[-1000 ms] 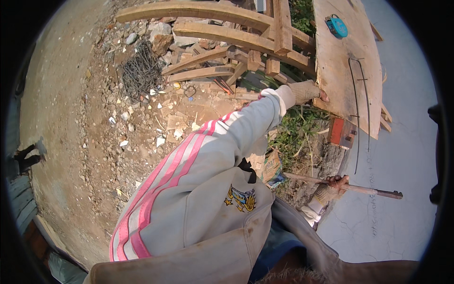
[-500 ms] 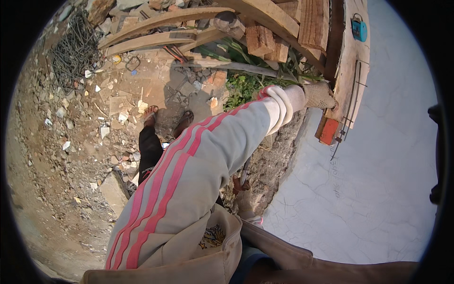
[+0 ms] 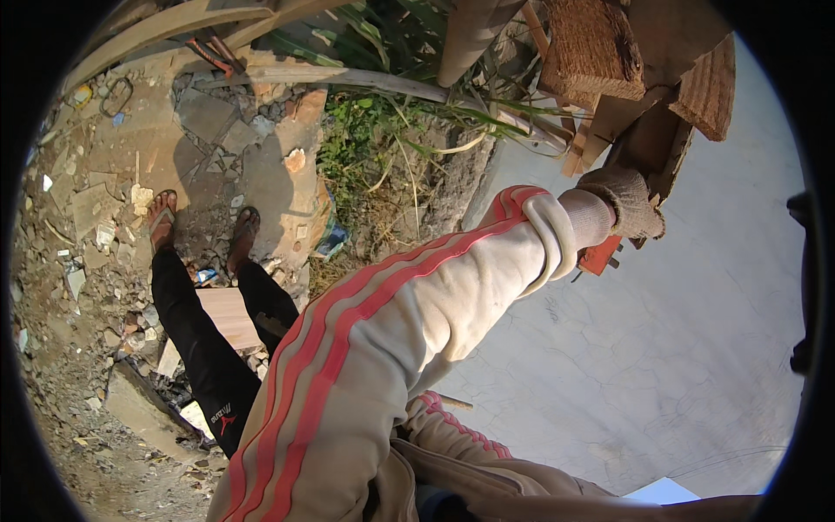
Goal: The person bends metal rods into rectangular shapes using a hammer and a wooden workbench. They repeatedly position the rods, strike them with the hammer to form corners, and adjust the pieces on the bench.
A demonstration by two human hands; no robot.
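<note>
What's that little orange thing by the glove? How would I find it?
Start at the long grey sleeve with pink stripes and follow it up to the knitted glove gripping the dark wooden plank. Just under the wrist sits a small orange block, the only bright orange piece against pale concrete.

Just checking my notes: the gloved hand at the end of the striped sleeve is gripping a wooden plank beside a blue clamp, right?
Not quite. The clamp-like part just below the gloved hand is orange-red, not blue. The head view shows it. The rest stands: the striped sleeve ends in that glove, which is on a wooden plank.
</note>
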